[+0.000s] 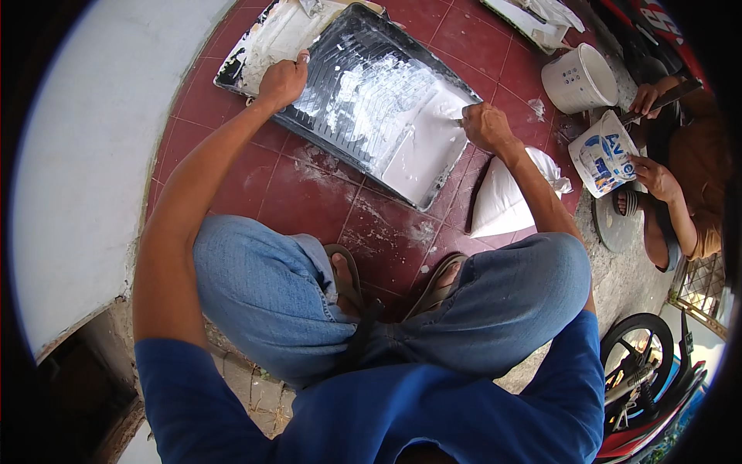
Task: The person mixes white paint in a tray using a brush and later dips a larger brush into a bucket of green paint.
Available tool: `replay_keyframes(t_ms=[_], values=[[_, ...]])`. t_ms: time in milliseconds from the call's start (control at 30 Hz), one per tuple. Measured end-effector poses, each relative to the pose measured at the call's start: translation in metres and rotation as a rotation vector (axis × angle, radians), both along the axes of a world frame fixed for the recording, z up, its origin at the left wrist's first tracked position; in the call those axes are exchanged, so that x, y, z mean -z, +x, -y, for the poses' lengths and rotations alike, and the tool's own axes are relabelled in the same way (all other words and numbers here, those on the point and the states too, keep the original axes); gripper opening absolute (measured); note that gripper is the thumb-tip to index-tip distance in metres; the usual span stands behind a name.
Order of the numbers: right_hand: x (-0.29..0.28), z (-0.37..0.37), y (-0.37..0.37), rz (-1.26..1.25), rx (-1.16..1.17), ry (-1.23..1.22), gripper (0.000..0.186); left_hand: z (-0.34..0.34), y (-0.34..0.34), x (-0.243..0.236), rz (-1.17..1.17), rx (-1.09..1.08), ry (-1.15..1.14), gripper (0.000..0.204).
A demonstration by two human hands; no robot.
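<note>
A black paint tray (340,147) smeared with white paint lies on the red tiled floor in front of my knees. My left hand (283,80) grips the tray's far left rim. My right hand (485,126) is closed around a small tool whose white-coated tip touches the pool of white paint (427,147) in the tray's deep end. The tool itself is mostly hidden by my fingers. I squat with both sandalled feet just below the tray.
A white bag (502,203) lies by my right forearm. Another person's hands (655,176) hold a tilted paint bucket (601,155) at right, beside a white bucket (578,77). A white wall (85,170) runs along the left; a motorbike wheel (638,348) stands lower right.
</note>
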State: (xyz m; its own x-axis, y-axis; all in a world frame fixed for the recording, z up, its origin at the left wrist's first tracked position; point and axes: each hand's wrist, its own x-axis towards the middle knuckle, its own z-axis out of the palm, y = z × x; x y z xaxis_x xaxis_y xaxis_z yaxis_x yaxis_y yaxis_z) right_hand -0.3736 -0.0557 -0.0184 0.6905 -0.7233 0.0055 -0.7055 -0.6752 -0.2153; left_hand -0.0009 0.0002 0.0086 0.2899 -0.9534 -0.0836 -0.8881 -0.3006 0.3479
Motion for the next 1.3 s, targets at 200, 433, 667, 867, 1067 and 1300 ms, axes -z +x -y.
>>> replay_keyframes(t_ms=[200, 433, 667, 867, 1067, 1300], values=[[-0.008, -0.014, 0.008, 0.086, -0.011, 0.081, 0.015, 0.002, 0.002, 0.003, -0.009, 0.006, -0.002, 0.067], [-0.019, -0.034, 0.020, 0.054, -0.042, 0.112, 0.016, 0.002, 0.002, 0.002, -0.009, -0.009, 0.008, 0.068], [-0.016, -0.051, 0.030, 0.078, -0.196, 0.128, 0.015, 0.002, 0.026, 0.021, 0.057, 0.039, -0.050, 0.068], [-0.011, -0.059, 0.022, 0.017, -0.193, 0.014, 0.013, 0.002, 0.002, 0.004, -0.005, 0.014, -0.013, 0.068], [0.005, -0.053, 0.011, -0.046, -0.187, -0.040, 0.014, 0.005, -0.003, 0.000, -0.019, -0.016, 0.009, 0.070], [-0.008, -0.069, 0.023, 0.018, -0.189, 0.083, 0.015, 0.005, 0.002, 0.004, -0.012, 0.018, -0.001, 0.070]])
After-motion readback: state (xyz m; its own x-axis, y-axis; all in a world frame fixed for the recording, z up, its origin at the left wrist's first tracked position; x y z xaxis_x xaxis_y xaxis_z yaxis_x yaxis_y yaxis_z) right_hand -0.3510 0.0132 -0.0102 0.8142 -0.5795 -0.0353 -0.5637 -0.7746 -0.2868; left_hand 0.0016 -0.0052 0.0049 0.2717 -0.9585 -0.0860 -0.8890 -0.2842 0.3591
